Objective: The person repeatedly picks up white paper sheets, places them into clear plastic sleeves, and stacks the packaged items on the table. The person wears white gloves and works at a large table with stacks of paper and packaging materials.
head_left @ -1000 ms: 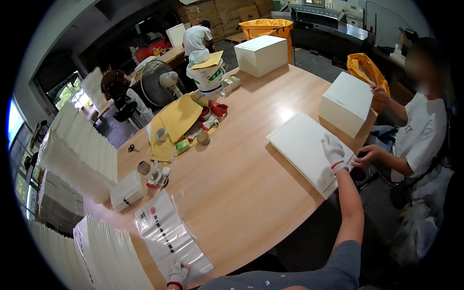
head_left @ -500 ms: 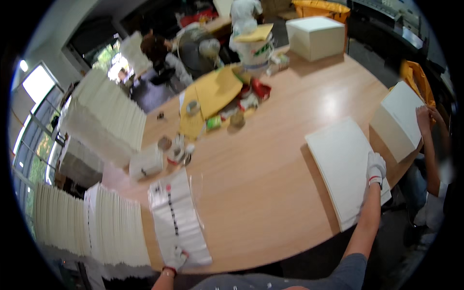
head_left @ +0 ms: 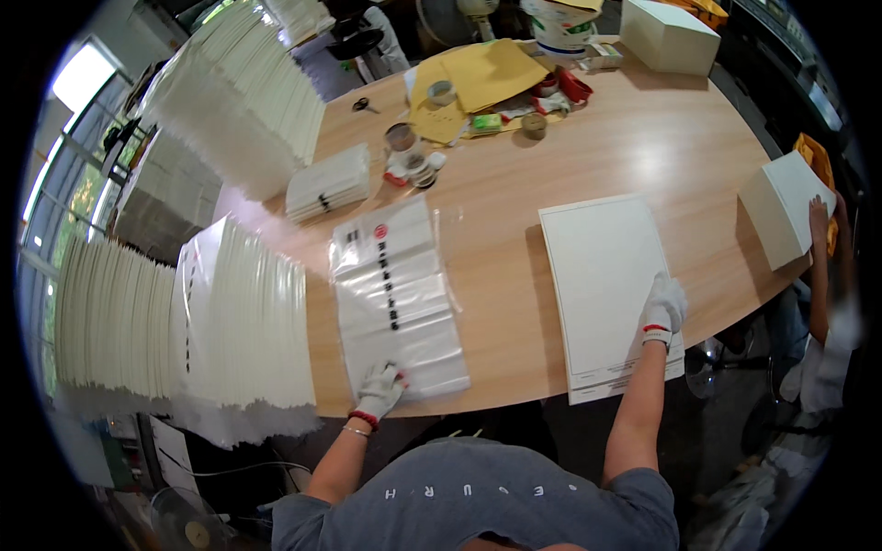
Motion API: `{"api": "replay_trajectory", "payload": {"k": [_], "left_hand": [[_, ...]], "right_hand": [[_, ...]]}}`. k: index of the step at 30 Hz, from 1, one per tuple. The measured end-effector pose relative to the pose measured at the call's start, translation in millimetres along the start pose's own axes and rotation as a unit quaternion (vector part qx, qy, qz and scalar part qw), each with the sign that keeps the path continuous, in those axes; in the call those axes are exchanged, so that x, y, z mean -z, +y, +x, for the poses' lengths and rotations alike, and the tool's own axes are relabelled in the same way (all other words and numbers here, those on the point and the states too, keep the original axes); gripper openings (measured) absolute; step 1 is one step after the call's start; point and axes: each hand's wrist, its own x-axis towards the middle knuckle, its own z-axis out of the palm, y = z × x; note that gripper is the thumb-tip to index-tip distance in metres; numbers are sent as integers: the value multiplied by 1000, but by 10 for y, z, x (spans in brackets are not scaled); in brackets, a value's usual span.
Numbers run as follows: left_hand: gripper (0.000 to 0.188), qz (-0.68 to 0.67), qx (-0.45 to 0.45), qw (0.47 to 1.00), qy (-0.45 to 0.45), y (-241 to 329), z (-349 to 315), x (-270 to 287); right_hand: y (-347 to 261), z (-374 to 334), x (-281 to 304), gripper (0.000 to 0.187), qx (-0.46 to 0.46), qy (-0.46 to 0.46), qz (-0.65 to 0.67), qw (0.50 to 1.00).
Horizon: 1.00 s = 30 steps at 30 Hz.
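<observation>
My left hand (head_left: 381, 390), in a white glove with a red cuff, is at the near edge of a clear plastic bag (head_left: 395, 303) with dark print and a red mark. Its fingers are bent and closed on the bag's edge. The bag lies flat at the front of the table. My right hand (head_left: 664, 303), also gloved, curls over the right side of a flat stack of white sheets (head_left: 599, 266). Slightly uneven layers show at the stack's near end, which reaches the table edge. Part of the right side is hidden under my hand and forearm.
Tall stacks of white sheets (head_left: 253, 321) stand at the left. Behind the bag lie a smaller bundle (head_left: 329, 182), tape rolls (head_left: 401, 138) and yellow envelopes (head_left: 491, 78). At the right another person's hand (head_left: 818, 220) touches a white block (head_left: 781, 207). A bucket (head_left: 560, 28) stands far back.
The view has tilted down and turned, so the table sits higher and my torso shows. Both hands stay at the same things, the left at the bag and the right at the stack.
</observation>
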Motion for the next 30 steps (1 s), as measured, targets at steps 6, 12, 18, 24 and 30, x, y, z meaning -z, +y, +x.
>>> {"api": "replay_trajectory", "payload": {"k": [6,12,18,24,30], "left_hand": [[24,-61,22,997,43,-25,-90,77],[16,-41,-220,966,132,-156,-227,-37],[15,-38,-299,935,185,-348,-248,-92],[16,31,-312,920,236,-365,-219,-244],[33,-168,-121,972,-109,-364,-34,178]], "right_hand": [[-671,-773,384,44,-4,-144,1,990],[-608,-1430,378,44,122,153,153,969],[-631,-2690,445,42,130,10,364,922],[-783,-3659,559,32,116,-95,382,912],[-961,-3972,551,25,36,-289,522,802]]}}
